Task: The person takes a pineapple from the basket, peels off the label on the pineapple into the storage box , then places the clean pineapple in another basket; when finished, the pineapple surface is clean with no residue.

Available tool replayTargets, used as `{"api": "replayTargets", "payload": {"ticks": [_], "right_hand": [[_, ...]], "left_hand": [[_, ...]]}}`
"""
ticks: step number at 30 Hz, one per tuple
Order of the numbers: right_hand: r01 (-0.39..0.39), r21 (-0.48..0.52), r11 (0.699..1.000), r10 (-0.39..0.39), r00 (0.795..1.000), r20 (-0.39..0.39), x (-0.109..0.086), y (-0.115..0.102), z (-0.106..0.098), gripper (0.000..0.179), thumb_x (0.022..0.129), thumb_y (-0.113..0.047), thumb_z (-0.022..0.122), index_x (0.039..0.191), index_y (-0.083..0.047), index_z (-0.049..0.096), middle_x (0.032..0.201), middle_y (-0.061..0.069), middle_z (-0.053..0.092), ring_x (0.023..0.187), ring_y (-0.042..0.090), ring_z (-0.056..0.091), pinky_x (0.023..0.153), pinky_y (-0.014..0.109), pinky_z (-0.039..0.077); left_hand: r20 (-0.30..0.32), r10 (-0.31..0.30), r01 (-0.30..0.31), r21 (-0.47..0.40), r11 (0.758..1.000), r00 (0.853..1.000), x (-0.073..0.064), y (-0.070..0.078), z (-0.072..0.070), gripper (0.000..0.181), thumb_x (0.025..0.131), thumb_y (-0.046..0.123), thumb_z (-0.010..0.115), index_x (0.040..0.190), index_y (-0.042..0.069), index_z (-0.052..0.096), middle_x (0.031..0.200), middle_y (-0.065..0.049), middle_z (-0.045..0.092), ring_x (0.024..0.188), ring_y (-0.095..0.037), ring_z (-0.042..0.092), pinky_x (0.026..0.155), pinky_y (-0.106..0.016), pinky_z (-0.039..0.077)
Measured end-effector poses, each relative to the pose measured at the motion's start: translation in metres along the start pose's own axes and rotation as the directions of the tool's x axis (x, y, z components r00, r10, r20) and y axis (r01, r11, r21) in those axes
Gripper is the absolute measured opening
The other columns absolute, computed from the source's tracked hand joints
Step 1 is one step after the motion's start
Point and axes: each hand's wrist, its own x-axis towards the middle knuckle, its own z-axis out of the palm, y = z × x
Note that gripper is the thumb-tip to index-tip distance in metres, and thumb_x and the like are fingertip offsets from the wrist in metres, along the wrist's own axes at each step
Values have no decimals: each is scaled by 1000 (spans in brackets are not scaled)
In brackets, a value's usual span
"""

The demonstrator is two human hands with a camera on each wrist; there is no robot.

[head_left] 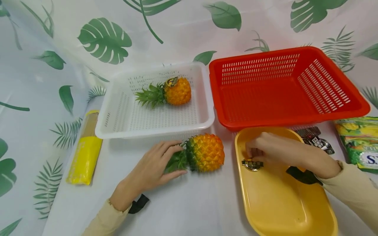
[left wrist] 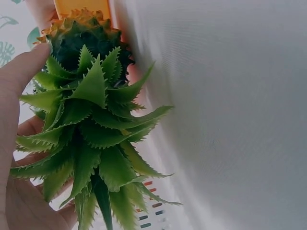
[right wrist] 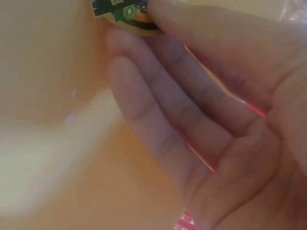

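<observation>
A toy-like pineapple (head_left: 208, 152) with an orange body lies on its side on the white table. My left hand (head_left: 152, 165) holds its leafy crown, the thumb on the near side and the fingers on the far side. Green serrated leaves (left wrist: 96, 129) fill the left wrist view and partly hide those fingers. Over the yellow tray (head_left: 274, 200), my right hand (head_left: 276, 149) pinches a small oval label (head_left: 252, 165) between thumb and fingers. Dark print and a kiwi picture show on this label (right wrist: 132, 19) in the right wrist view.
A second pineapple (head_left: 177, 91) with a label lies in the white basket (head_left: 156, 132). Beside it stands a red basket (head_left: 260, 105). A yellow packet (head_left: 85, 154) is at the left; black labels (head_left: 317, 141) and a green-yellow bag (head_left: 360, 141) lie at the right.
</observation>
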Motion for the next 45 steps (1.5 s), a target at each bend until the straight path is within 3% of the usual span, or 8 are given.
{"api": "replayTargets", "payload": {"ticks": [10, 21, 29, 38, 45], "right_hand": [[7, -92, 996, -14, 998, -69, 11, 3, -8, 32, 80, -4, 90, 78, -21, 62, 71, -18, 52, 65, -3, 45, 59, 19, 42], [11, -52, 999, -15, 996, -83, 9, 4, -1, 30, 83, -4, 88, 79, -21, 63, 71, -18, 50, 65, -2, 44, 60, 19, 39], [-17, 11, 1000, 17, 998, -57, 4, 4, 7, 26, 86, -3, 84, 80, -20, 65, 73, -18, 54, 67, -2, 47, 61, 20, 43], [8, -185, 983, -29, 994, -109, 4, -1, 13, 36, 80, -12, 92, 81, -22, 57, 77, -14, 46, 70, 2, 45, 61, 20, 40], [11, -249, 969, -45, 991, -128, 2, -5, 13, 36, 80, -11, 91, 85, -21, 57, 84, -10, 46, 74, 6, 46, 61, 21, 42]], "left_hand": [[6, 2, -3, 36, 999, 1000, 10, -6, -10, 62, 102, 55, 63, 136, 4, 59, 141, -15, 59, 117, -33, 62, 97, -50, 54], [-6, 11, -11, 33, 999, 1000, 6, -4, -5, 64, 103, 59, 56, 134, 3, 59, 139, -16, 60, 117, -33, 62, 98, -50, 54], [-2, 6, -6, 27, 1000, 1000, -1, 1, 1, 62, 100, 55, 65, 135, 4, 59, 139, -14, 60, 115, -30, 62, 97, -48, 54], [-8, 2, -2, 16, 1000, 1000, -1, 3, 2, 63, 102, 57, 61, 135, 4, 59, 140, -15, 60, 116, -31, 63, 98, -49, 54], [-12, 10, -10, 9, 1000, 1000, 0, 2, 2, 62, 102, 56, 61, 136, 4, 58, 139, -15, 60, 116, -31, 62, 97, -49, 55]]}}
